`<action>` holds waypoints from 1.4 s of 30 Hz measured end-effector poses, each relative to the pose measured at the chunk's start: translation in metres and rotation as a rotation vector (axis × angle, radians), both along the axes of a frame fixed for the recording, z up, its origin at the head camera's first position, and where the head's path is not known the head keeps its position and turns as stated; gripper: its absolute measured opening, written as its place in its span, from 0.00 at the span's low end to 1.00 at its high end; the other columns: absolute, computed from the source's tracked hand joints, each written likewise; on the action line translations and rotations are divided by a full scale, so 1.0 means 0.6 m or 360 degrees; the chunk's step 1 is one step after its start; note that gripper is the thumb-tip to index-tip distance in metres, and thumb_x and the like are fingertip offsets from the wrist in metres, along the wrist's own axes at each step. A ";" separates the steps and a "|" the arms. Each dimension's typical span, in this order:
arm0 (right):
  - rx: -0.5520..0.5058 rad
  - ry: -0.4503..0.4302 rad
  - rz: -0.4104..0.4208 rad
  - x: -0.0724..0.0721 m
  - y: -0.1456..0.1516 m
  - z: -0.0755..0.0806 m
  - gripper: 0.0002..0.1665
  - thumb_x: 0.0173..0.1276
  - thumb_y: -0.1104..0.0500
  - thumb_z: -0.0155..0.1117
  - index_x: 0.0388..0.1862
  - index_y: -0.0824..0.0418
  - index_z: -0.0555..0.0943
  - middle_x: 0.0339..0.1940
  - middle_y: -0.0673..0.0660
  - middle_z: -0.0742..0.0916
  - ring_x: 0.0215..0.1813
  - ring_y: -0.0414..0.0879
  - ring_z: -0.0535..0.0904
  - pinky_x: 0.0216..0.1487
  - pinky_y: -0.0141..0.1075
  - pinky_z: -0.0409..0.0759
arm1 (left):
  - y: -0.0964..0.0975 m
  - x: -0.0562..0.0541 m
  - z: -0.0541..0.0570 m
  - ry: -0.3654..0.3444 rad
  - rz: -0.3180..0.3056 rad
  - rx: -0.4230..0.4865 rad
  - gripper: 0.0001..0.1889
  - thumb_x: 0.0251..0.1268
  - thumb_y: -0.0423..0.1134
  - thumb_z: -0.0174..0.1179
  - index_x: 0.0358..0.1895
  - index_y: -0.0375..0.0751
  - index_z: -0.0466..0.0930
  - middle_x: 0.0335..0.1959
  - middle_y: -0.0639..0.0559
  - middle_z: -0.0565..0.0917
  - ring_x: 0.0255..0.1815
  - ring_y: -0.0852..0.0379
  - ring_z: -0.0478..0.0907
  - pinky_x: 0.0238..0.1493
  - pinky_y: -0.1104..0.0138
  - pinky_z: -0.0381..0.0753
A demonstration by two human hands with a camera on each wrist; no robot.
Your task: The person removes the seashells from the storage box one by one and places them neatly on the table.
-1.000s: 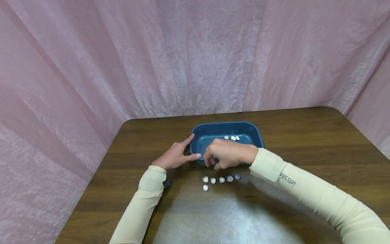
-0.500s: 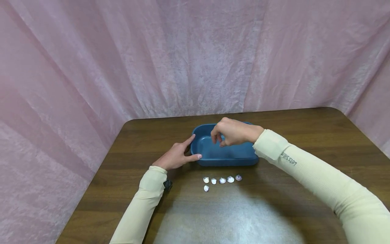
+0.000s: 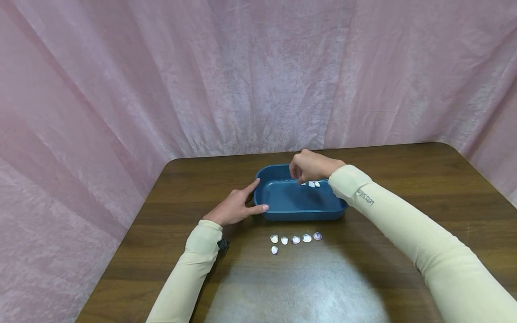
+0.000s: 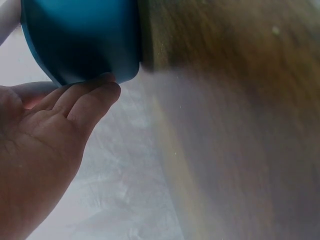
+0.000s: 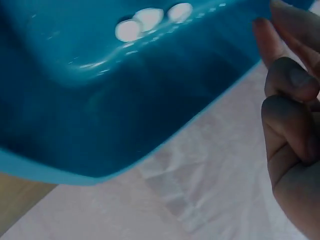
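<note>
A blue rectangular tray (image 3: pixel 303 216) stands on the wooden table. My left hand (image 3: pixel 236 206) touches its left end, thumb at the front corner and index finger further back along the rim; the left wrist view shows its fingers (image 4: pixel 92 102) against the outer wall. My right hand (image 3: pixel 313 165) is over the back of the tray, fingers bent downward beside three white seashells (image 5: pixel 150 19) lying along the back wall. No shell shows between its fingers in the right wrist view. In front of the tray lies a row of several small seashells (image 3: pixel 296 240), with a single seashell (image 3: pixel 274 250) below its left end.
The brown wooden table (image 3: pixel 412 188) has rounded far corners. A pink curtain (image 3: pixel 258 76) hangs behind it and along both sides. A small black device (image 3: pixel 223 246) sits at my left wrist.
My right hand has moved from the tray's front edge back over the tray to the shells by its rear wall. The left hand keeps its place on the tray's left end.
</note>
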State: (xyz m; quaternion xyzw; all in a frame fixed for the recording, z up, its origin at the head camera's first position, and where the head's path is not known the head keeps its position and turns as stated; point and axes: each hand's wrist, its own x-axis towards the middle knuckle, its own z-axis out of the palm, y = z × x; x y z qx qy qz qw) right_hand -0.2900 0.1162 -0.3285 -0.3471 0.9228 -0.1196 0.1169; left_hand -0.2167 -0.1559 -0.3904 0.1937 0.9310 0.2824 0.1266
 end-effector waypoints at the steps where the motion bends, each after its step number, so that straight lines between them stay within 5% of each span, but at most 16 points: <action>1: 0.0025 0.0011 -0.0021 -0.003 0.001 -0.005 0.09 0.60 0.65 0.75 0.40 0.58 0.89 0.38 0.53 0.91 0.38 0.44 0.85 0.41 0.38 0.86 | 0.000 0.000 0.000 -0.0003 0.0004 -0.0001 0.52 0.64 0.67 0.61 0.83 0.54 0.43 0.82 0.45 0.57 0.81 0.47 0.59 0.76 0.49 0.67; 7: 0.0127 0.0073 -0.0122 -0.014 -0.001 -0.029 0.10 0.58 0.65 0.77 0.41 0.58 0.90 0.48 0.57 0.90 0.43 0.48 0.86 0.42 0.40 0.87 | 0.000 0.001 0.001 -0.0009 0.0000 0.0008 0.52 0.64 0.67 0.61 0.83 0.54 0.43 0.82 0.45 0.56 0.81 0.46 0.59 0.76 0.48 0.67; 19: 0.0293 0.0243 -0.0221 -0.021 -0.015 -0.055 0.10 0.60 0.66 0.75 0.41 0.58 0.90 0.44 0.56 0.91 0.45 0.52 0.87 0.43 0.45 0.87 | 0.001 -0.001 0.001 -0.0012 0.0001 0.0002 0.52 0.64 0.66 0.62 0.83 0.53 0.43 0.82 0.45 0.57 0.81 0.46 0.59 0.76 0.48 0.67; 27: 0.0374 0.0345 -0.0194 -0.024 -0.023 -0.070 0.08 0.61 0.67 0.72 0.26 0.57 0.86 0.28 0.52 0.88 0.30 0.45 0.81 0.31 0.38 0.82 | 0.001 0.000 0.000 0.0006 0.0003 -0.0005 0.52 0.63 0.66 0.62 0.83 0.53 0.44 0.81 0.45 0.58 0.80 0.45 0.60 0.76 0.49 0.67; 33: 0.0313 0.0357 -0.0140 -0.027 -0.023 -0.075 0.20 0.63 0.71 0.64 0.14 0.55 0.80 0.17 0.51 0.82 0.21 0.43 0.71 0.22 0.34 0.71 | 0.002 0.000 0.002 0.0007 -0.0007 0.0002 0.52 0.63 0.66 0.62 0.83 0.53 0.44 0.81 0.46 0.57 0.81 0.46 0.60 0.76 0.49 0.67; 42: 0.0305 0.0259 -0.0113 -0.030 -0.015 -0.067 0.15 0.58 0.70 0.72 0.18 0.53 0.85 0.26 0.51 0.87 0.28 0.45 0.80 0.27 0.37 0.79 | 0.001 0.000 0.000 0.0019 0.0007 -0.0031 0.52 0.63 0.67 0.61 0.83 0.53 0.44 0.81 0.45 0.59 0.80 0.46 0.61 0.76 0.49 0.67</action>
